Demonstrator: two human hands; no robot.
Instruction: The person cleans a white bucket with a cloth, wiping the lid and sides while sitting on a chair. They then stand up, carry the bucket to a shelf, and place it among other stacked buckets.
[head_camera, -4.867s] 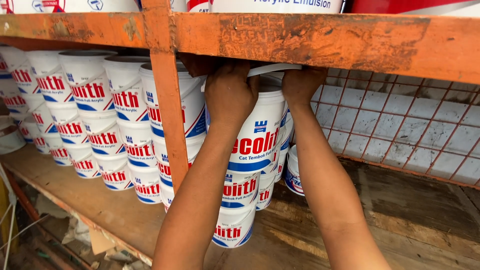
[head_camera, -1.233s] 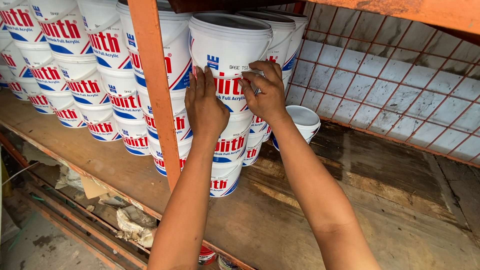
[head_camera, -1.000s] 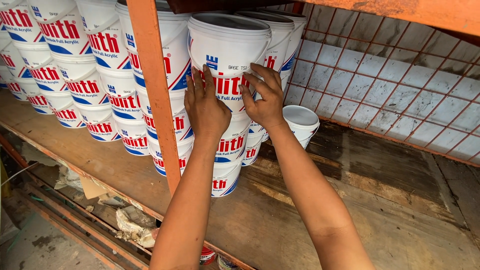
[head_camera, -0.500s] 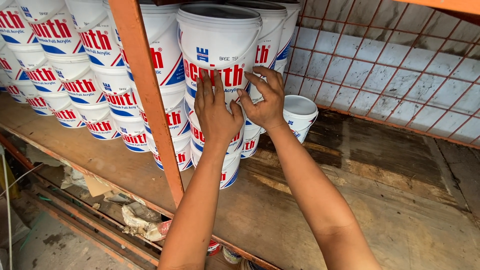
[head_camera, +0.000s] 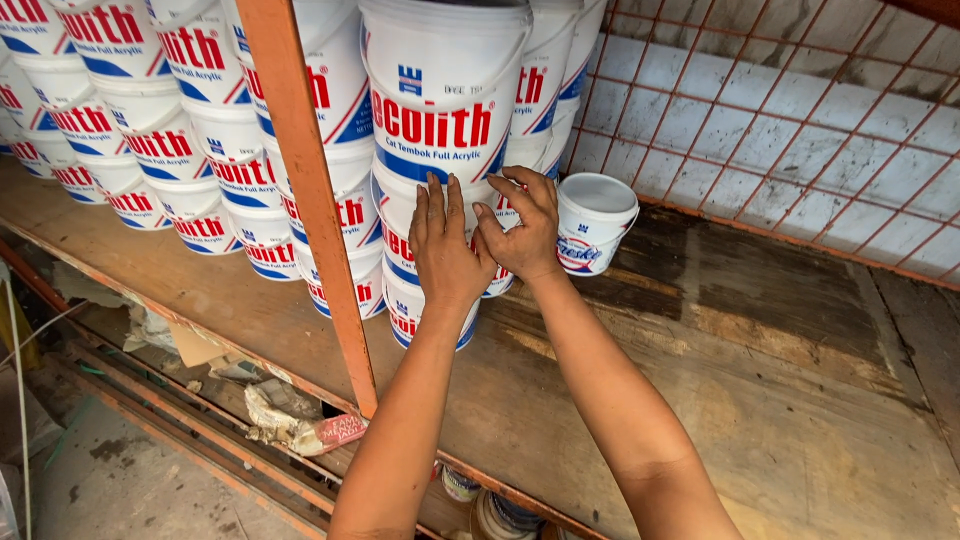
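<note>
Both hands on the front stack of white paint pails, wooden shelf (head_camera: 760, 400), just R of the orange upright (head_camera: 310, 200).

L hand (head_camera: 447, 250): palm flat against the lower pail (head_camera: 400, 230), fingers straight, close together, pointing up; tips reach the base of the large top pail (head_camera: 445, 90). No grasp, a press only. Judged: steadies the stack so it stays plumb.

R hand (head_camera: 522, 228): fingers curled, knuckles out, tips tucked at the seam where the top pail sits on the one below. Holds nothing free; whether it pinches a rim or a handle, cannot tell. Judged: seating or aligning that joint.

Top pail sits upright on the stack, red lettering and blue band facing out. Small lone pail (head_camera: 594, 222) stands on the shelf just R of the stack, near the wire mesh (head_camera: 800, 120). More stacked pails (head_camera: 150, 150) fill the shelf to the L. Crumpled litter (head_camera: 300, 425) lies on the lower rail.

Vs. 0.5 s ago: hands lower on the stack, L hand now fully under the top pail's base; R hand more curled. Pails unmoved; view closer and tipped down.
</note>
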